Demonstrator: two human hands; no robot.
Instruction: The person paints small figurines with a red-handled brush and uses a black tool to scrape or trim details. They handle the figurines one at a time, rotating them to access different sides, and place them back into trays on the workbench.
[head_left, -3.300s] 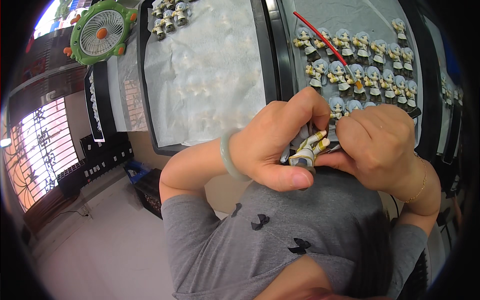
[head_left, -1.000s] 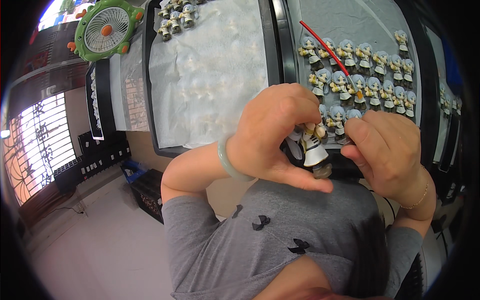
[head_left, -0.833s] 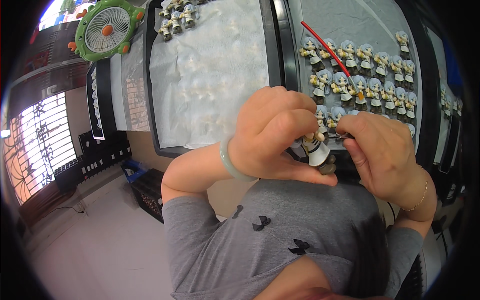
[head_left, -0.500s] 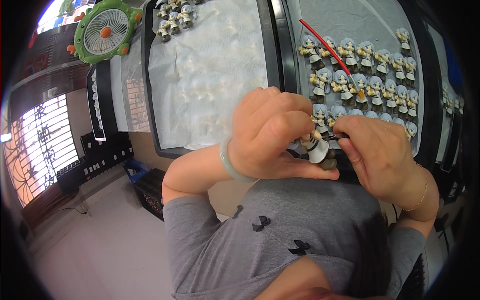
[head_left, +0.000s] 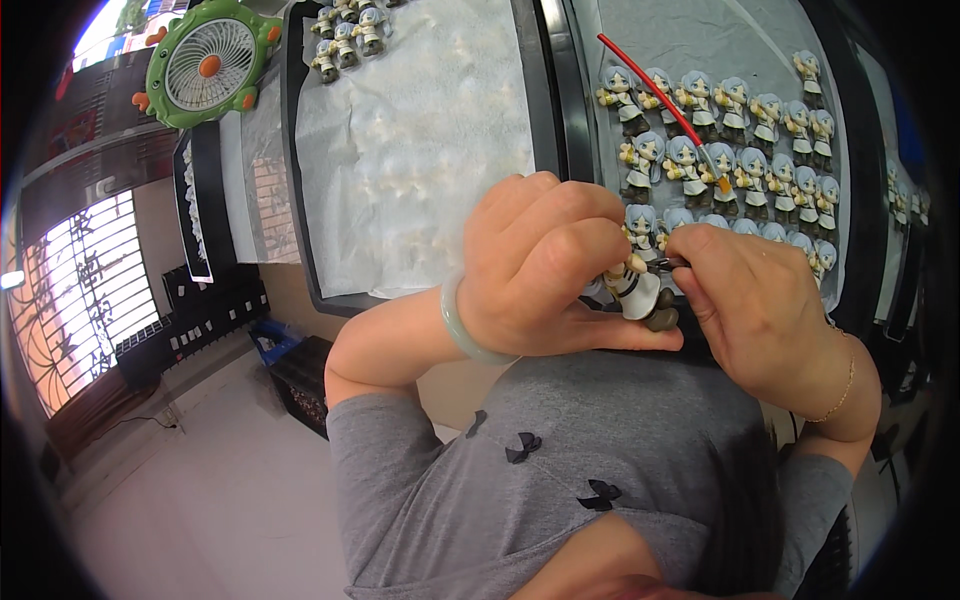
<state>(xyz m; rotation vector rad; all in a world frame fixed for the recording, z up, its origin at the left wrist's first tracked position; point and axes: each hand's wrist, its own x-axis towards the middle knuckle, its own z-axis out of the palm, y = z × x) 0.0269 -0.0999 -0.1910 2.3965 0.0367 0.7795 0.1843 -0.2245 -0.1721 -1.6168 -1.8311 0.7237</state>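
My left hand (head_left: 545,265) is closed around a small figurine (head_left: 638,293) in white with dark boots, tilted feet toward lower right. Its head is hidden behind my fingers. Close beside it, my right hand (head_left: 755,300) pinches a thin dark tool (head_left: 668,264); the tip meets the figurine near its upper body. Most of the tool is covered by my fingers, so its exact kind does not show. Just beyond both hands, rows of matching pale-haired figurines (head_left: 750,172) stand in a tray lined with grey sheet (head_left: 680,30).
A red-handled paintbrush (head_left: 655,92) lies across the figurines. To the left, a dark-rimmed tray with white paper (head_left: 420,130) holds several figurines (head_left: 345,40) at its far corner. A green fan (head_left: 210,65) stands at the far left.
The held figurine has shifted very slightly right and down in my left hand. My right hand stays nearly in place with the tool at the figurine.
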